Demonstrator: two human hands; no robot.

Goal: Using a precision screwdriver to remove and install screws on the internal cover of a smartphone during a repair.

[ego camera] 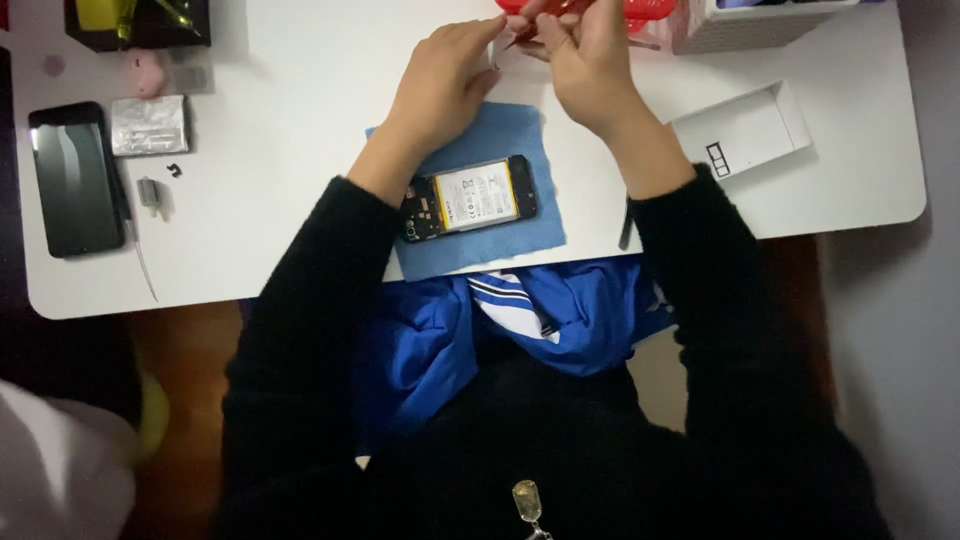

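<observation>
Item: opened smartphone [470, 198], back cover off, battery exposed, lying on the blue cloth [500, 130] at the desk [300, 100] front edge, untouched. Your left hand [445, 85] and right hand [585, 65] meet at the far edge, fingers pinched together on a thin red tool [535, 28]; its tip is hard to make out. Removed: black panel [75, 178], far left. Judged: disassembly begun, internals not yet lifted.

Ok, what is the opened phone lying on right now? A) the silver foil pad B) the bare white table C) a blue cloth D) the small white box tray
C: the opened phone, its battery showing, lies on the blue cloth on the white table, below both hands, left hand and right hand.
</observation>
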